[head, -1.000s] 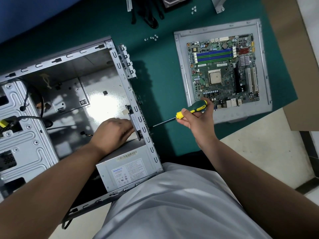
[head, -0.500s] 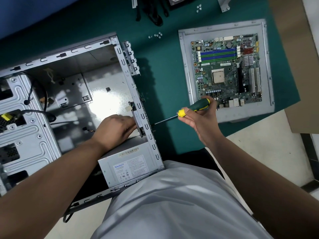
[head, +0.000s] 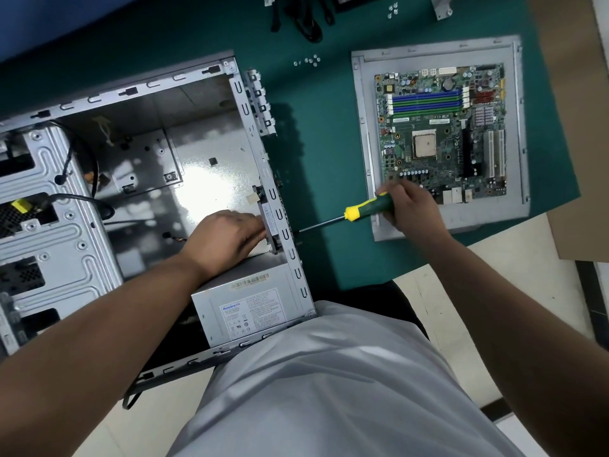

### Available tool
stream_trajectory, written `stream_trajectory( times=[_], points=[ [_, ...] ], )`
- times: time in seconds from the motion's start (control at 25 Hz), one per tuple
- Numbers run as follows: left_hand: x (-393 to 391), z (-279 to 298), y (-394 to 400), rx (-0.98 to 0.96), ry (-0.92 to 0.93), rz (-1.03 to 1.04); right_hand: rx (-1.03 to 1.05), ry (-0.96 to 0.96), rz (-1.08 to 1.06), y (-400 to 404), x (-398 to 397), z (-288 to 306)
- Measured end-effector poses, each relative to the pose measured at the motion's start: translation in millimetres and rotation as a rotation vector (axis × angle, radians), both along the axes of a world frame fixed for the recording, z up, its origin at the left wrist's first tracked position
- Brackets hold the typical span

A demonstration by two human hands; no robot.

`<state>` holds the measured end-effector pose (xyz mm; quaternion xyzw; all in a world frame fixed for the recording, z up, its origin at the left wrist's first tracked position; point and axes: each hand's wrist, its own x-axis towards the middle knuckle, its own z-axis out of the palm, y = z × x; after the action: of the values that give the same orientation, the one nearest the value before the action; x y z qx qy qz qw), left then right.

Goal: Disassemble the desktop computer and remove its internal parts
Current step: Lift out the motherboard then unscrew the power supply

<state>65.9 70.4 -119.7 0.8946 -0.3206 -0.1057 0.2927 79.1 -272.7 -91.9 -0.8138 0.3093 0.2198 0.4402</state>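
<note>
The open grey computer case (head: 138, 94) lies on its side on the green mat. Its power supply (head: 250, 308) sits in the near corner, label up. My left hand (head: 227, 239) reaches inside the case and holds a small black part (head: 270, 219) against the rear wall, fingers curled round it. My right hand (head: 412, 209) grips the green and yellow screwdriver (head: 362, 209) outside the case. The screwdriver's tip points at the rear wall from the outside.
The removed motherboard (head: 441, 133) lies on the grey side panel (head: 365, 143) at the right. Loose screws (head: 309, 61) and black cables (head: 306, 18) lie at the back of the mat (head: 323, 143). Drive bays (head: 43, 225) fill the case's left side. A brown board (head: 573, 94) lies far right.
My right hand has slid back along the screwdriver handle, away from the case. My left hand stays on the part at the rear wall. The view has shifted slightly.
</note>
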Motion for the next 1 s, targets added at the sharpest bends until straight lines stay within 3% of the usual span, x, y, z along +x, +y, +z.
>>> stream_trajectory(
  times=[0.12,0.2,0.28,0.32,0.44,0.48,0.6,0.64,0.72,0.8,0.96,1.0],
  points=[
    [0,1,0,0.000,0.004,0.004,0.403,0.034,-0.188,-4,2,5],
    [0,1,-1,-0.002,0.006,0.000,0.312,0.101,-0.096,-3,3,6],
    [0,1,-1,-0.001,0.014,-0.001,0.022,0.100,0.106,-2,7,9],
    [0,1,0,-0.002,0.021,0.000,0.020,0.061,0.097,-3,9,10],
    [1,1,0,-0.009,0.040,-0.002,0.417,0.046,-0.082,-5,13,16],
    [1,1,0,-0.011,0.040,-0.003,0.427,0.071,-0.065,-5,14,18],
    [1,1,-1,-0.015,0.030,-0.007,0.081,0.076,0.107,-5,18,12],
    [1,1,0,-0.014,0.029,-0.007,0.040,0.065,0.076,-4,21,10],
    [1,0,0,-0.013,0.028,-0.009,0.236,0.098,-0.080,-3,26,13],
    [1,-1,0,-0.016,0.021,-0.008,0.382,0.117,-0.075,-4,21,14],
    [0,-2,0,-0.021,0.008,-0.010,0.062,0.080,0.111,-2,12,11],
    [0,-3,0,-0.021,0.003,-0.012,0.154,0.043,0.010,0,11,10]
  ],
)
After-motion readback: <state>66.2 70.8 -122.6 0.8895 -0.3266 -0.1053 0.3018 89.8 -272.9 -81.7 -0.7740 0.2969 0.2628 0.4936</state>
